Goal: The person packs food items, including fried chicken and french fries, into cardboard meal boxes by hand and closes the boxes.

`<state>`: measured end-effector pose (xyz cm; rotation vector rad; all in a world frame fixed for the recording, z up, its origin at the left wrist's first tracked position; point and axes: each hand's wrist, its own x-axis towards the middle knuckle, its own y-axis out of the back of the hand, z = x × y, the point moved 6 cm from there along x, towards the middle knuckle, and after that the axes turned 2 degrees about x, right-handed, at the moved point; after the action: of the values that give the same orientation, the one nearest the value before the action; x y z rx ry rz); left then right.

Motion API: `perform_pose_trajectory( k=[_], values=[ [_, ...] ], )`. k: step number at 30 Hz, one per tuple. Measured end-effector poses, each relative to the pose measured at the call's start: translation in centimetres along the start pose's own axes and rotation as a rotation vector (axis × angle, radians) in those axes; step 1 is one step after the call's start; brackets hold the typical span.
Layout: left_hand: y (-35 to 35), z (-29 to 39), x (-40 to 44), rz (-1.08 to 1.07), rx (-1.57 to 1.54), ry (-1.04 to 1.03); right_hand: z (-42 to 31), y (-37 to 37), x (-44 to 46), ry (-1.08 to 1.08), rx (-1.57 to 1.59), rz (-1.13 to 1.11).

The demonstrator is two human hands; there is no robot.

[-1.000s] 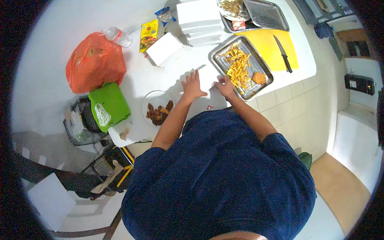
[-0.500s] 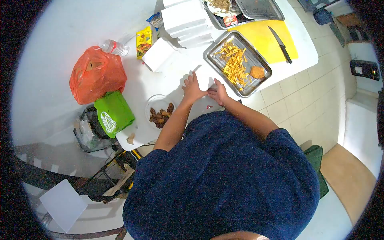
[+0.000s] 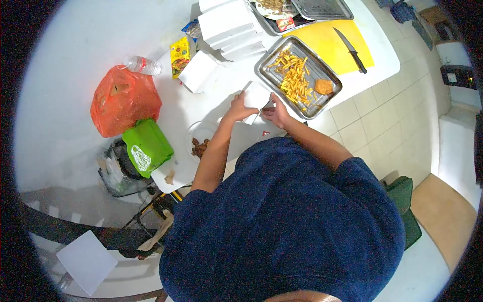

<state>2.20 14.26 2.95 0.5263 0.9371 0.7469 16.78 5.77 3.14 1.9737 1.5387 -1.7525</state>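
Between my hands, in front of my body, a white box [image 3: 255, 95] stands on the table, its edges hard to make out against the white top. My left hand [image 3: 239, 108] grips the box's left side. At its right side my right hand [image 3: 276, 111] has fingers closed on the edge of the box. Right beside that hand lies a metal tray [image 3: 326, 103] with fries [image 3: 296, 80] and a breaded piece [image 3: 323, 86]. A clear bowl [image 3: 190, 132] with dark fried pieces [image 3: 199, 148] is partly hidden by my left forearm.
Stacked white boxes [image 3: 229, 25] and a smaller white box [image 3: 198, 71] stand beyond my hands. A knife [image 3: 352, 50] lies on the yellow board [image 3: 329, 38]. On the left are a yellow packet [image 3: 179, 57], a bottle [image 3: 143, 65], an orange bag [image 3: 126, 100] and a green bag [image 3: 147, 147].
My hands came closer together, then moved slightly apart around the white box, with a dark gap showing by my right fingers. The camera view has shifted and turned.
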Motion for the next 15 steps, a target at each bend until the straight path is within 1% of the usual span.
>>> perform_pose_trajectory(
  k=[2, 3, 6, 8, 10, 12, 13, 15],
  values=[
    [1.0, -0.1, -0.2, -0.05, -0.139, -0.035, 0.2, 0.4, 0.3, -0.012, -0.038, 0.019],
    [1.4, -0.4, -0.4, -0.069, -0.214, -0.023, 0.0, 0.2, -0.1, 0.006, -0.055, -0.015],
    [2.6, -1.1, -1.0, -0.109, -0.446, 0.0, 0.2, 0.6, -0.4, -0.008, -0.008, 0.071],
    [3.2, -1.4, -1.2, -0.119, -0.622, 0.002, 0.2, 1.3, 0.4, 0.014, -0.121, 0.099],
    [3.7, -1.4, -2.1, -0.149, -0.845, 0.072, 0.4, 2.0, 1.6, 0.064, -0.283, 0.1],
    [4.1, -1.5, -2.8, -0.183, -1.071, 0.147, 0.7, 2.6, 2.3, 0.073, -0.361, 0.126],
    [4.1, -1.5, -2.6, -0.246, -1.138, 0.142, 0.8, 2.6, 2.3, 0.091, -0.409, 0.13],
    [5.6, -1.0, -3.6, -0.219, -1.089, 0.189, 0.8, 2.4, 2.2, 0.118, -0.466, 0.164]
  ],
)
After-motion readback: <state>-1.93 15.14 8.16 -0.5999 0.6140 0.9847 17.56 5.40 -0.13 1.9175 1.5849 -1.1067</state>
